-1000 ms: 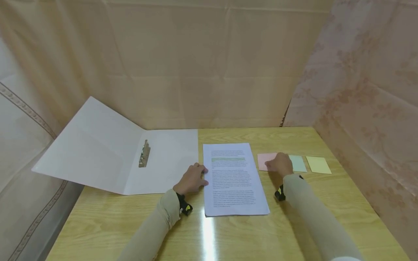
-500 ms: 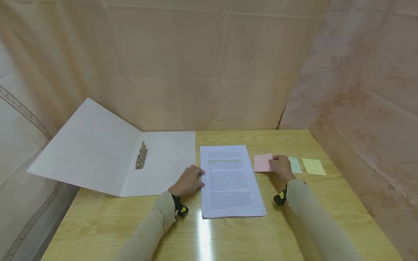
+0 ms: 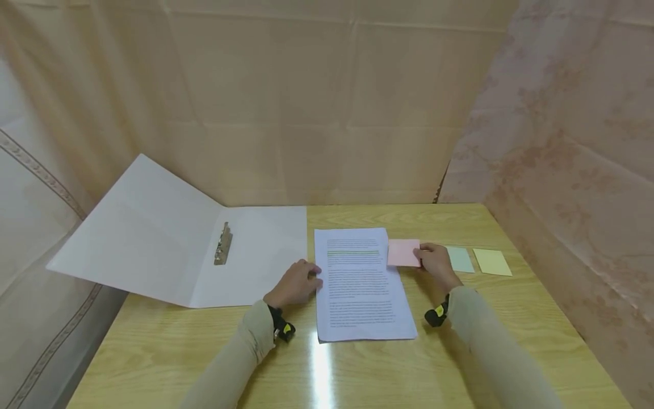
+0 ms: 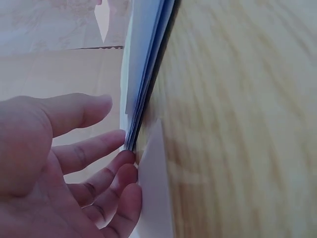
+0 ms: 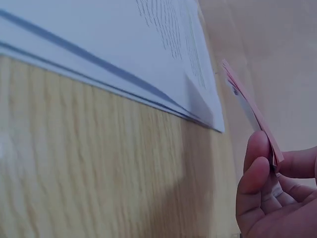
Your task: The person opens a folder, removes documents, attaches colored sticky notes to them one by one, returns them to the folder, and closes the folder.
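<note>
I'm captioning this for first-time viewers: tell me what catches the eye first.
Probably the white folder, open at the left of the table with a metal clip near its fold. Next, the pink pad that the right hand pinches, overlapping the right edge of the printed sheets in the head view. Green lines stand out near their top.

A worktop [image 3: 148,358] with a light, yellowish wood grain is noted. Its far edge is backed by a beige cloth [image 3: 276,85], creased, with soft folds toward the left. The right edge is bordered by a pinkish cloth [image 3: 577,187], faintly patterned with blossoms. Beyond the left edge, a whitish cloth [image 3: 36,216] is crossed by brown decorative bands. Toward the near edge, a bright light streak [image 3: 322,375] is reflected.
</note>
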Available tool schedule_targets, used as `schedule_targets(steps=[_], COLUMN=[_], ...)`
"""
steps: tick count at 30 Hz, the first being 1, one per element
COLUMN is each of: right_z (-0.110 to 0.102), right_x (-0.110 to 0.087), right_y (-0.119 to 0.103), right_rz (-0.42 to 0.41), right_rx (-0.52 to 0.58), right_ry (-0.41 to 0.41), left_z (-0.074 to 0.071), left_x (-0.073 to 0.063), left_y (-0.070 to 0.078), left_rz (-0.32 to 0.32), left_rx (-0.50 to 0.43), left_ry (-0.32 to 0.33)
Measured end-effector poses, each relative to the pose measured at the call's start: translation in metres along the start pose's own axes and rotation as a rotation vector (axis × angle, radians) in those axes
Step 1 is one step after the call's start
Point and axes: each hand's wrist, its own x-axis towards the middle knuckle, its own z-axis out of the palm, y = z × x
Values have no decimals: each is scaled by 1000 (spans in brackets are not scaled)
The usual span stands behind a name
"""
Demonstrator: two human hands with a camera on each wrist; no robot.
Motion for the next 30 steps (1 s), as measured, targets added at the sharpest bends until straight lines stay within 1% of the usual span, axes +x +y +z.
schedule_targets(steps=[2,6,14,18,22,26,30], right_z=[4,11,21,26,30,34,37], right_x=[-1,-2,-10,-16,-21,-27,-32], right_y=[-1,0,-4,-6,-10,-15,-19], right_rz=[4,18,39,47,48,37,21], right_rx=[0,27,74,87,94,97,102], right_ry=[-16,-46,-64,-73,-81,-99,-121], left_z=[-2,-4,1,1,0,0,3], left_x=[0,0,2,1,-1,-1,-1], left_y=[1,1,6,9,12,17,19], left_rz=[-3,-1,3,1,22,44,64], left_rx=[-20,-6,58,58,16,-67,-143], left_ry=[-9,-12,25,40,60,77,81])
